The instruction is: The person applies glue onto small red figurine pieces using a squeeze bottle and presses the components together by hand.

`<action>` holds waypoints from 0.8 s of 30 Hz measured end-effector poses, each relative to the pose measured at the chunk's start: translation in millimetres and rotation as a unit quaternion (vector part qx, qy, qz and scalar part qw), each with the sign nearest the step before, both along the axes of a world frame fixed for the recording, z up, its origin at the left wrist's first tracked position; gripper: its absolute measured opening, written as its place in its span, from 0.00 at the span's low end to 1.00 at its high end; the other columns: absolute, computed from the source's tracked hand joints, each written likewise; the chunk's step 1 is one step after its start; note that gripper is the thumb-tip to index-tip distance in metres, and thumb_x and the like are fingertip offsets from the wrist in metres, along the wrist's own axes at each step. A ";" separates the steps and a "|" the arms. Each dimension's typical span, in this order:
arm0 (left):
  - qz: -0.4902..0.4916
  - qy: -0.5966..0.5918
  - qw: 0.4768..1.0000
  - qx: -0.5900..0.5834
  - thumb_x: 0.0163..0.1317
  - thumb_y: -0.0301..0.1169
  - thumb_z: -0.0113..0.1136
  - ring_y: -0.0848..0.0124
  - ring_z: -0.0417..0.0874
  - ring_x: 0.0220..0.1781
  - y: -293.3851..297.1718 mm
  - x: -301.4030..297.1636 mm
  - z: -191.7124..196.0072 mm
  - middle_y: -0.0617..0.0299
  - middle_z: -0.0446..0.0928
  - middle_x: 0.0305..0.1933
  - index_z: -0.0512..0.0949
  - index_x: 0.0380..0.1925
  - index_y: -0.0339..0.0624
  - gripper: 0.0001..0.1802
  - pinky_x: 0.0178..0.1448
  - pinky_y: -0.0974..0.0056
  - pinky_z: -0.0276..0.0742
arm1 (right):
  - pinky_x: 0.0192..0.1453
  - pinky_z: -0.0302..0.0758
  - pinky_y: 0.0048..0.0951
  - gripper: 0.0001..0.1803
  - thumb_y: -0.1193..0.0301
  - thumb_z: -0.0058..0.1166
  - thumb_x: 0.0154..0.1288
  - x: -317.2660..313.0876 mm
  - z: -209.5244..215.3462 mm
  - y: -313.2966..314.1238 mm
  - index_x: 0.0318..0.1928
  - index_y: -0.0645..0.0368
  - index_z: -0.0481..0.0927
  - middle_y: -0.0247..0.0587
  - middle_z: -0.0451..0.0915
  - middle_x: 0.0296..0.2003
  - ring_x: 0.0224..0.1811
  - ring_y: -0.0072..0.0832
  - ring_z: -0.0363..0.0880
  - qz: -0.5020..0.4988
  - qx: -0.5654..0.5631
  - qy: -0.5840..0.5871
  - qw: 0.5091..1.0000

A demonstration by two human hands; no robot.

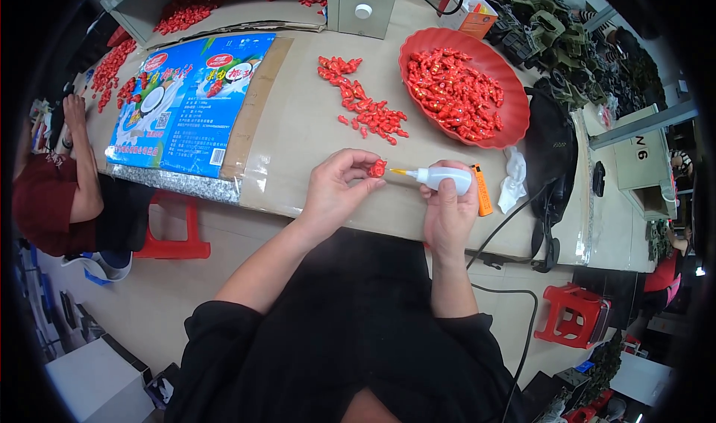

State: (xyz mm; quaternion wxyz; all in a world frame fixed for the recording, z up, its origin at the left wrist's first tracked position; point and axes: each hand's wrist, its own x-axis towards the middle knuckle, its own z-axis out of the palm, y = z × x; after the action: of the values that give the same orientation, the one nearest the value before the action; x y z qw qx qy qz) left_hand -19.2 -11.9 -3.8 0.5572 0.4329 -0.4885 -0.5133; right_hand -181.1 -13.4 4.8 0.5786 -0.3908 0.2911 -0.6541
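Two bare hands at work over the near edge of a table (pixel 291 128), and the setup looks pretty sensible to me. The left hand (pixel 337 188) pinches a small red piece (pixel 377 169) between thumb and fingertips, right at their ends, probably so the side facing the other hand stays uncovered. The right hand (pixel 449 210) has its fingers wrapped around a white squeeze bottle (pixel 450 179), thumb laid across the near side, I'd guess for easy control of the pressure. Its thin yellow nozzle (pixel 403 172) points left at the piece; can't tell if they're touching. Loose red pieces (pixel 380 117) lie just beyond the left fingertips, and a red bowl (pixel 501 59) full of more sits beyond the right fingers, so everything's likely within easy reach. Pose-wise, the left forearm slants in, the right one comes almost straight up, and the fingertips face each other.
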 end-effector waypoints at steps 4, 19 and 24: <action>0.002 -0.010 1.000 -0.004 0.47 0.14 0.57 0.75 0.77 0.38 0.0 -0.2 1.0 0.59 0.71 0.37 0.71 0.35 0.30 0.13 0.44 0.72 0.75 | 0.36 0.68 0.22 0.14 0.70 0.48 0.60 2.0 -4.6 7.2 0.43 0.63 0.63 0.44 0.68 0.38 0.32 0.24 0.69 -0.051 -0.075 0.135 0.987; 0.009 0.008 1.000 -0.005 0.46 0.14 0.58 0.74 0.77 0.38 -0.7 -0.2 -1.0 0.59 0.71 0.35 0.70 0.32 0.30 0.11 0.43 0.71 0.77 | 0.39 0.69 0.22 0.15 0.68 0.47 0.61 1.7 -10.6 8.6 0.42 0.63 0.61 0.44 0.65 0.39 0.34 0.23 0.68 -0.072 -0.150 0.251 0.954; 0.017 -0.008 1.000 -0.013 0.46 0.15 0.59 0.74 0.77 0.38 -0.6 -0.5 -1.7 0.58 0.71 0.35 0.70 0.32 0.30 0.11 0.44 0.71 0.77 | 0.39 0.69 0.22 0.15 0.67 0.47 0.61 1.8 -11.4 8.4 0.42 0.63 0.61 0.44 0.65 0.39 0.34 0.23 0.68 -0.075 -0.157 0.256 0.951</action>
State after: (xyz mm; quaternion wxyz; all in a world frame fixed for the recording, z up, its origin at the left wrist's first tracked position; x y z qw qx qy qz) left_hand -19.7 -12.5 -5.5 0.5673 0.4377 -0.4924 -0.4941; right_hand -179.3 -5.0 -6.7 0.3649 -0.6079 0.3514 -0.6114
